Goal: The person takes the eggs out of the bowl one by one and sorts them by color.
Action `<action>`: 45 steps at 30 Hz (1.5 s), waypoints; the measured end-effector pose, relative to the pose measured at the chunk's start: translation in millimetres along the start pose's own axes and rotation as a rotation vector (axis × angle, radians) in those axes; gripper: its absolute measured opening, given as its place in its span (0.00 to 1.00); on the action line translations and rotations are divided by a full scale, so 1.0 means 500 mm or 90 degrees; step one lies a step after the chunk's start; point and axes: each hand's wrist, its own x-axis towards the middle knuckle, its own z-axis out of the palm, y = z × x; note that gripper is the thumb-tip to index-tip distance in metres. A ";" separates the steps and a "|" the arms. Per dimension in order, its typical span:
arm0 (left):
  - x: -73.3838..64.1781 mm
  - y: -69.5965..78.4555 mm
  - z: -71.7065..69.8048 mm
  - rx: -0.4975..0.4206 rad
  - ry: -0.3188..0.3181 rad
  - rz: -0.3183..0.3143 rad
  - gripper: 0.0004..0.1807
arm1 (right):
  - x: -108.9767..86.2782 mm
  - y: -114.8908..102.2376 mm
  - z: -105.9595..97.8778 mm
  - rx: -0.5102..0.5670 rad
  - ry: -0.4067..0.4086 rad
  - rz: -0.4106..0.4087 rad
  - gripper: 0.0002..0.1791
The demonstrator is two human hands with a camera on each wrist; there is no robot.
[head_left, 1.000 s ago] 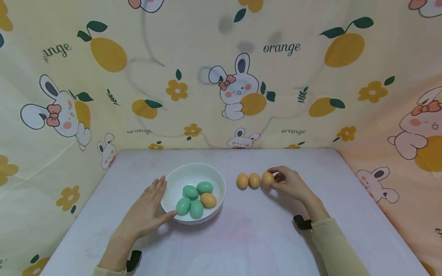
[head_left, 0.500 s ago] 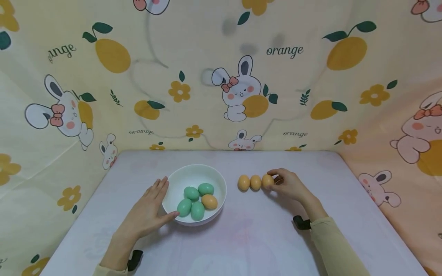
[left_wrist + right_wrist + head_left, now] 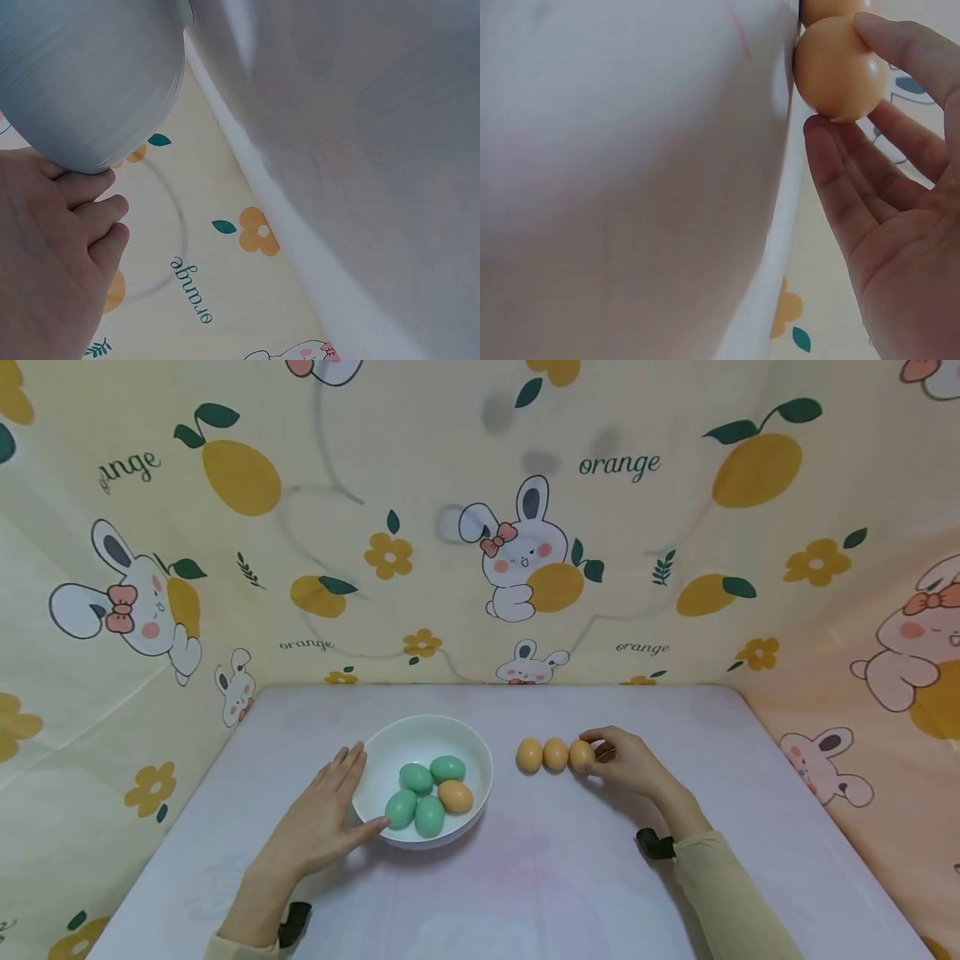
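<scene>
A white bowl (image 3: 420, 735) stands on the table, holding several green eggs (image 3: 430, 816) and one orange-brown egg (image 3: 454, 797). My left hand (image 3: 318, 818) rests against the bowl's left side, fingers extended and thumb near the front rim; in the left wrist view its fingers touch the bowl's outer wall (image 3: 97, 82). To the right of the bowl, three orange-brown eggs stand in a row. My right hand (image 3: 630, 764) pinches the rightmost egg (image 3: 581, 756) between thumb and fingers. The middle egg (image 3: 555, 755) is close beside it, and the left egg (image 3: 529, 755) ends the row.
A white-covered table (image 3: 525, 877) carries everything. Behind and at both sides hangs a cream cloth (image 3: 450, 468) printed with rabbits, oranges and flowers. Black straps (image 3: 656, 844) sit at the wrists.
The right hand has brought its egg slightly left, closing the gap to the middle egg, and is nearly still since. The left hand stays at the bowl.
</scene>
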 end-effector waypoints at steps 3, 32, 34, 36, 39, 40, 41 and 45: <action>-0.002 0.000 -0.001 -0.002 0.001 -0.002 0.58 | 0.001 0.002 0.002 -0.003 -0.005 0.005 0.29; -0.006 -0.003 0.000 -0.010 0.004 -0.008 0.57 | 0.001 -0.019 -0.010 -0.021 0.026 -0.047 0.29; -0.006 -0.005 0.001 -0.011 0.004 -0.006 0.57 | 0.004 -0.031 -0.012 -0.028 0.032 -0.065 0.28; -0.006 -0.006 0.002 -0.012 0.004 -0.004 0.57 | 0.009 -0.048 -0.013 -0.031 0.038 -0.084 0.27; -0.005 -0.007 0.003 -0.012 0.003 -0.002 0.58 | 0.016 -0.078 -0.011 -0.024 0.043 -0.115 0.26; -0.005 -0.007 0.003 -0.012 0.003 -0.002 0.58 | 0.019 -0.089 -0.010 -0.021 0.044 -0.124 0.25; -0.004 -0.007 0.003 -0.013 0.004 -0.002 0.58 | 0.021 -0.099 -0.008 -0.017 0.043 -0.133 0.25; -0.003 -0.007 0.004 -0.016 0.004 -0.002 0.58 | 0.032 -0.138 0.003 -0.012 0.036 -0.168 0.24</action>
